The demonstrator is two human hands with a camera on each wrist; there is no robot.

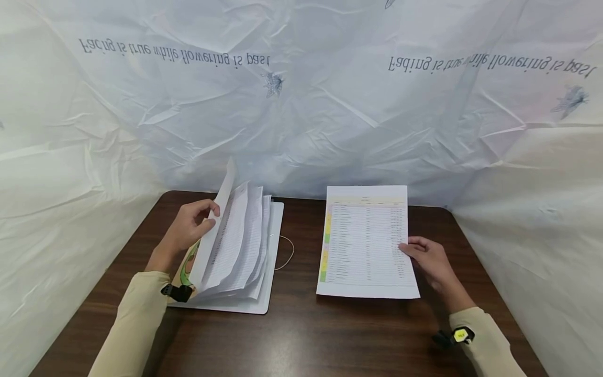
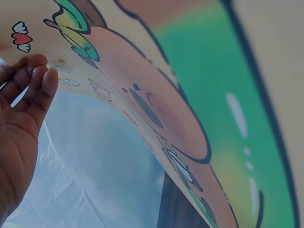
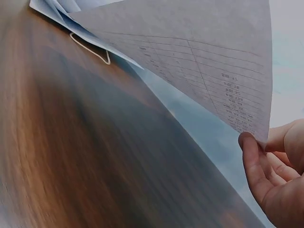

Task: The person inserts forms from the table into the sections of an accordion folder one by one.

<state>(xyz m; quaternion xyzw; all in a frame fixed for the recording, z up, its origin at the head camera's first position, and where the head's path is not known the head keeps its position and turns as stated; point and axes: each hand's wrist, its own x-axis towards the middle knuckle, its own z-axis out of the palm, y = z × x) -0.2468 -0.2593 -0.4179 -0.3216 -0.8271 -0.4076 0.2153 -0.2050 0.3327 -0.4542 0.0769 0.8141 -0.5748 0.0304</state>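
A paper folder with a cartoon-printed cover and a white back board [image 1: 275,246] lies on the left of the table, several printed sheets [image 1: 242,241] fanned up inside it. My left hand [image 1: 190,225] pinches the edge of its raised front cover [image 1: 207,254] between thumb and fingers. From the left wrist, the cover's outer side [image 2: 156,109] shows a cartoon face, green patches and a winged heart. On the right, my right hand [image 1: 431,259] pinches the right edge of a printed table sheet [image 1: 367,241] with coloured cells down one side. The right wrist view shows this sheet [image 3: 204,57] slanting up off the table.
A thin pale elastic cord [image 1: 292,254] loops out from the folder's right side. The dark wooden table [image 1: 292,335] is bordered at the back and sides by a crinkled white plastic sheet [image 1: 311,131] with upside-down lettering. Both wrists carry dark straps.
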